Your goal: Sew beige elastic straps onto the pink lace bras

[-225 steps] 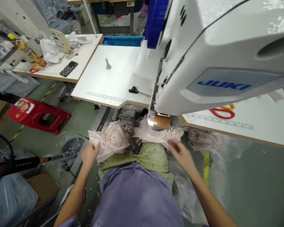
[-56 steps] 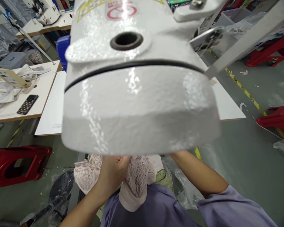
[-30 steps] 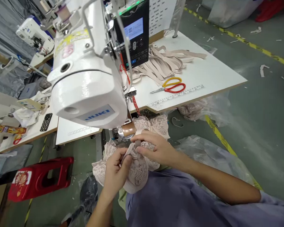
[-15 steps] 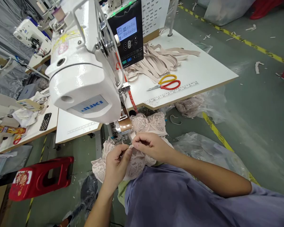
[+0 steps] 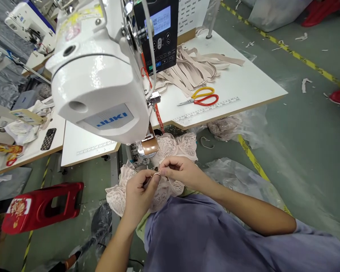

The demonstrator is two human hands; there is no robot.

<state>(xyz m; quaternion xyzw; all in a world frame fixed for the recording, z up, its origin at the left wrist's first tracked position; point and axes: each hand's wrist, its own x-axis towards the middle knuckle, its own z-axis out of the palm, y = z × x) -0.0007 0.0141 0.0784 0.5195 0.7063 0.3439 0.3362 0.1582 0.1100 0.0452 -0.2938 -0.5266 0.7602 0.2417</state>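
Observation:
Beige lace bras (image 5: 166, 145) lie bunched in front of the sewing machine (image 5: 102, 87), just below its narrow bed. My left hand (image 5: 140, 189) pinches the edge of one bra between thumb and forefinger. Right beside it, fingertips almost touching, my right hand (image 5: 181, 172) pinches the same edge. The exact bit of fabric between the fingertips is mostly hidden. Lace cups (image 5: 116, 198) spread out to the left under my left hand. Above the bras, a brown metal plate (image 5: 150, 146) sits at the end of the machine's bed.
Yellow-and-red scissors (image 5: 201, 97) lie on the white table (image 5: 252, 87), near a heap of beige straps (image 5: 192, 70). A control panel (image 5: 161, 41) stands behind the machine. At left are a red stool (image 5: 45, 207) and a phone (image 5: 48, 139). Plastic bags (image 5: 240, 177) lie on the floor at right.
The view has shifted a little, with the machine appearing slightly larger. Both hands keep their pinch on the bra; the edge at the fingertips has turned slightly.

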